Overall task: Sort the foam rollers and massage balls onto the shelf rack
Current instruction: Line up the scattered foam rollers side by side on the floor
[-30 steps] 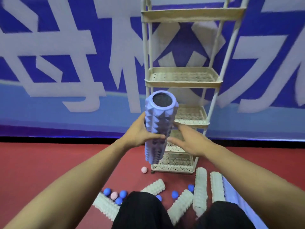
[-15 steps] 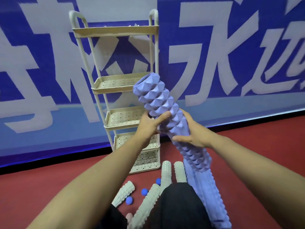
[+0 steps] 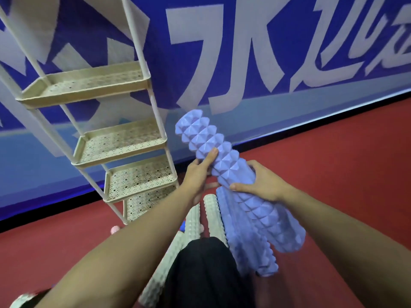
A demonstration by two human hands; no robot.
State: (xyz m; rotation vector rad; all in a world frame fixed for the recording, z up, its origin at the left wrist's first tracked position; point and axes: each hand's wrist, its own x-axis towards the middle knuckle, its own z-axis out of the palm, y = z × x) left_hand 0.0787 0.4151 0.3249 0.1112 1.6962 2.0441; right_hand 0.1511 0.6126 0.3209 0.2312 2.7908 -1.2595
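From the head camera, the left hand (image 3: 196,174) and the right hand (image 3: 263,185) both grip a purple foam roller (image 3: 224,165), held tilted in the air just right of the shelf rack (image 3: 142,83); the left thumb lies along its ridges with the fingers curled under, and the right fingers wrap round its middle from the far side. To shelve it well, I would judge it best to turn the roller level and lengthwise with a tray, keep both hands spread apart for balance, and lower it inside the tray's raised lip so it cannot roll off. The rack's perforated trays show nothing on them yet. A second purple roller (image 3: 249,241) lies on the red floor (image 3: 333,163) just beneath the held one, with pale rollers (image 3: 211,210) beside it near the person's dark-clad knee, and a small pink ball (image 3: 115,229) sits by the rack's foot. Behind stands a blue wall banner (image 3: 222,52) with large white characters
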